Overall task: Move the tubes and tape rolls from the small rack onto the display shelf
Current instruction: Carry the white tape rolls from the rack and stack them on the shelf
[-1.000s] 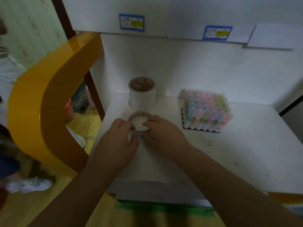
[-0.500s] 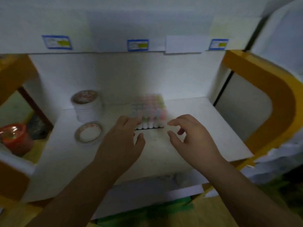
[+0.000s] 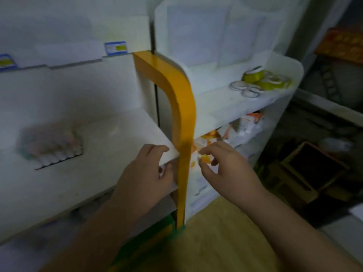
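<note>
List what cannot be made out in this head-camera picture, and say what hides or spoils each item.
- Block of pastel tubes on the white display shelf: motion-blurred, count unreadable.
- Blue-and-yellow price label: print too small.
- Orange-and-white packets: partly behind the right hand and yellow upright post.
- Left hand: fingers' contact with the shelf unclear.

Two hands [image 3: 145, 173] [image 3: 225, 167], one block of tubes [image 3: 51, 144], two green tape rolls [image 3: 253, 75] [image 3: 275, 83], two shelf labels [image 3: 115, 47] [image 3: 5, 62]

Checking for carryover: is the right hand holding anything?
Empty. The right hand hangs by the yellow post, fingers loosely curled round nothing.
</note>
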The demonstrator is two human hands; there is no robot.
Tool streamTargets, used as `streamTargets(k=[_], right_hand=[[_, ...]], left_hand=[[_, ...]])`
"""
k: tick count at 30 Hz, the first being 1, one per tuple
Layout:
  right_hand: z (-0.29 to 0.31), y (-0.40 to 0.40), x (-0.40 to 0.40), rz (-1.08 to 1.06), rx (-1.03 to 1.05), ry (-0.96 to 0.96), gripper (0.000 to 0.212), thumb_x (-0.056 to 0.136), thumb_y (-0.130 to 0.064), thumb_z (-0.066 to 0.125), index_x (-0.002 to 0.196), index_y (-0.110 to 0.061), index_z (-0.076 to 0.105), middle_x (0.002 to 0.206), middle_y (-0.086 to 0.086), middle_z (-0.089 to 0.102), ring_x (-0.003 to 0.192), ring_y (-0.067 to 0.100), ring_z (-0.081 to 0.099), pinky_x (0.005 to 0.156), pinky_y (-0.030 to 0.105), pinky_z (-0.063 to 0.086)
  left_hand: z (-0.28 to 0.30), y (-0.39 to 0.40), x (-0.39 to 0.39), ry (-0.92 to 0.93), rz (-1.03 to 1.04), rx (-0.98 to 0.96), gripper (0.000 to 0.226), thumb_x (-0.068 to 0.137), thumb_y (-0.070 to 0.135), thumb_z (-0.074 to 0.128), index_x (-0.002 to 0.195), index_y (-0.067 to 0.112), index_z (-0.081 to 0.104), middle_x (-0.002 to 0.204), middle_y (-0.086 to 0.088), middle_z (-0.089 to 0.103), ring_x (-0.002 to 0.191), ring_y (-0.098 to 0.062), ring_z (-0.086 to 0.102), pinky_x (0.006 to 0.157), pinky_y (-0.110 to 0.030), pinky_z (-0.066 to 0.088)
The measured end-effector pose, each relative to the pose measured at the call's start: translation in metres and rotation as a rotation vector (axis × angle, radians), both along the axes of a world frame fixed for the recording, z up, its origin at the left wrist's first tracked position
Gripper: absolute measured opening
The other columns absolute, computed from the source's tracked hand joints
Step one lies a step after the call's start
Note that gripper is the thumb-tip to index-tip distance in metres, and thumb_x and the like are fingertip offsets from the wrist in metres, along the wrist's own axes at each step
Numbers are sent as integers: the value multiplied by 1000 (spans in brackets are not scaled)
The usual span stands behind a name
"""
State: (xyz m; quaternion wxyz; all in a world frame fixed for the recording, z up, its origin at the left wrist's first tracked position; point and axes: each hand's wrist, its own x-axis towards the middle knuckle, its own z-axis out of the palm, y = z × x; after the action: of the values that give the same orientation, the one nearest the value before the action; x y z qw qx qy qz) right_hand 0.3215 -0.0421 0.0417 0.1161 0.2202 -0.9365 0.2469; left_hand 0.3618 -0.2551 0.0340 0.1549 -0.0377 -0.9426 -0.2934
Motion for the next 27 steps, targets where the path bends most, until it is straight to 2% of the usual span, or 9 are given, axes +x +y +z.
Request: streamTargets(k=[3, 5, 8, 13, 18, 23, 27], right_hand=[[0, 53, -2, -98, 1, -22, 28, 94, -38, 59, 121, -31, 61, 116, -12, 56, 91, 7, 59, 75, 27, 51], [-2, 83, -4, -152, 4, -41, 29, 95, -39, 59, 123, -32, 60, 117, -13, 54, 92, 5, 58, 76, 27, 52], [-9, 117, -12, -218, -6, -62, 31, 95, -41, 58, 125, -34, 58, 120, -15, 53, 93, 4, 57, 78, 25, 52], [-21, 156, -44, -310, -55, -67, 30, 95, -41, 57, 125, -36, 59, 118, -19, 52, 83, 2, 57, 74, 23, 54], [-24, 189, -108, -356, -60, -75, 29, 95, -38, 57, 124, -35, 59, 116, -20, 51, 84, 1, 56, 76, 24, 54], [-19, 217, -180, -391, -38, -85, 32, 95, -38, 57, 126, -32, 59, 112, -21, 50, 88, 2, 56, 79, 22, 53], [-20, 235, -237, -426, -15, -51, 32, 94, -37, 58, 125, -30, 61, 114, -17, 53, 89, 3, 55, 76, 19, 50]], left_hand=[[-1, 47, -14, -2, -53, 1, 37, 94, 36, 55, 130, 32, 48, 121, 11, 47, 82, -7, 59, 73, -32, 52], [-3, 74, -27, -12, -86, -21, 37, 93, 35, 56, 129, 32, 48, 118, 10, 46, 78, -7, 58, 72, -36, 53], [-6, 108, -51, -20, -136, -54, 36, 91, 39, 55, 126, 36, 47, 118, 12, 44, 82, -10, 60, 71, -38, 54], [-8, 160, -106, -21, -220, -40, 32, 92, 36, 54, 123, 36, 48, 118, 14, 45, 86, -8, 59, 73, -39, 56], [-13, 203, -182, -18, -267, -23, 31, 93, 38, 54, 123, 34, 49, 120, 16, 43, 80, -6, 60, 70, -30, 56], [-14, 243, -269, 2, -292, -29, 36, 91, 37, 53, 126, 30, 50, 123, 11, 45, 73, -10, 59, 70, -37, 54], [-15, 269, -326, -13, -319, -38, 40, 91, 35, 54, 129, 29, 48, 126, 9, 44, 80, -17, 61, 71, -37, 54]])
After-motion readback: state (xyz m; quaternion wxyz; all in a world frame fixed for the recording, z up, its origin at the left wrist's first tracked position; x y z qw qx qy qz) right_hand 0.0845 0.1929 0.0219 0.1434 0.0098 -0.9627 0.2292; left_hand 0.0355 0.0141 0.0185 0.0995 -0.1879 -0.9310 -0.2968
